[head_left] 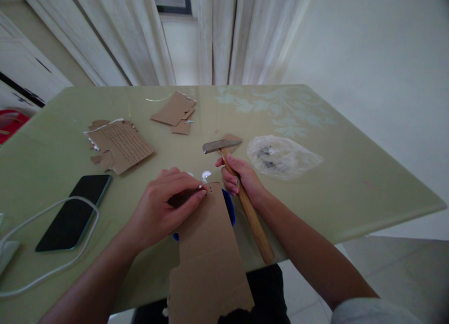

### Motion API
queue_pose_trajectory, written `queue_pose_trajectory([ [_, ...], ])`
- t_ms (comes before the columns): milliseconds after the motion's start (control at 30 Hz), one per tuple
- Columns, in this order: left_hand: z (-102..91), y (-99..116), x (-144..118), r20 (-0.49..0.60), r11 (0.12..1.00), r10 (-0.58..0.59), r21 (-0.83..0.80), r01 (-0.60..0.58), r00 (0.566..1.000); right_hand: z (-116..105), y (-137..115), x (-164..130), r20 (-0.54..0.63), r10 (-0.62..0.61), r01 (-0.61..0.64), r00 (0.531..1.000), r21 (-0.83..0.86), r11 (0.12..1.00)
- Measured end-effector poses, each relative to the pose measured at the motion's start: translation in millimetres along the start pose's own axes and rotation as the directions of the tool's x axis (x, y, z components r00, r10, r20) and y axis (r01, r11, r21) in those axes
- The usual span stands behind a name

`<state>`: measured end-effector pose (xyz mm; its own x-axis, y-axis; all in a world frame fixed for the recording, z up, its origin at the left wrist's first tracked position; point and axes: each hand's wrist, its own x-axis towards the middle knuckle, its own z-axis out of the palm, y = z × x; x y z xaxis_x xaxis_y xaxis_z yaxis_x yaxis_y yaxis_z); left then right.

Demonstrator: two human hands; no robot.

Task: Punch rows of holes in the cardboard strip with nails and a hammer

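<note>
So the cardboard strip point(210, 249) lies in the middle of the pale green desk point(351, 174), hanging off the near edge at 6 o'clock, with its far end resting on something blue point(229, 207) – a lid or a dish, can't tell which. There's already a small cluster of holes point(211, 189) punched near that far end, so I'd say the work is underway but early, since the rest of the strip looks untouched. The left hand point(164, 207) sits on the strip's top left corner, fingers curled and pinched together right at the holes, maybe holding a nail, but it's too small to make out. The right hand point(240, 176) is just beside it at 2 o'clock, fingers wrapped tight around the wooden handle of a hammer point(245, 197) – gripped high up near the metal head, which hangs over the desk just past the strip's end. Further out: a clear plastic bag point(282, 156) with small dark bits in it at 2 o'clock, torn cardboard scraps point(119, 146) at 10 and more pieces point(175, 111) at 11, plus a dark phone point(75, 210) and a white cable point(52, 230) over at 9 o'clock.
</note>
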<state>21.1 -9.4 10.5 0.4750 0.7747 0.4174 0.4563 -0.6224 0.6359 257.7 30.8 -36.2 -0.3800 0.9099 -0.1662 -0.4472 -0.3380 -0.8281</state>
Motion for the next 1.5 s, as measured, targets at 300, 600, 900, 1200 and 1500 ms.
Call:
queue_pose_trajectory([
  [300, 1.5, -2, -1, -0.009, 0.999, 0.028, 0.035, -0.028, 1.0, -2, 2, 1, 0.003, 0.009, -0.009, 1.0, -0.019, 1.0],
  [600, 5.7, -3, 1, -0.031, 0.989, 0.114, 0.097, -0.11, 0.993, 0, -1, -1, 0.038, -0.005, 0.007, 0.999, -0.053, 0.999],
  [900, 11.3, -7, 5, -0.029, 0.993, 0.103, 0.055, -0.102, 0.994, 0, -16, -10, 0.017, -0.128, 0.128, 0.992, -0.228, 0.965],
  [1200, 17.2, -17, 7, -0.006, 0.998, 0.059, -0.036, -0.06, 0.998, 42, -77, -92, 0.011, -0.227, 0.127, 0.974, -0.855, 0.502],
  [1500, 17.7, -17, 9, 0.0, 0.995, 0.096, -0.023, -0.096, 0.995, 79, -98, -112, 0.087, -0.189, 0.09, 0.978, -0.996, 0.003],
])
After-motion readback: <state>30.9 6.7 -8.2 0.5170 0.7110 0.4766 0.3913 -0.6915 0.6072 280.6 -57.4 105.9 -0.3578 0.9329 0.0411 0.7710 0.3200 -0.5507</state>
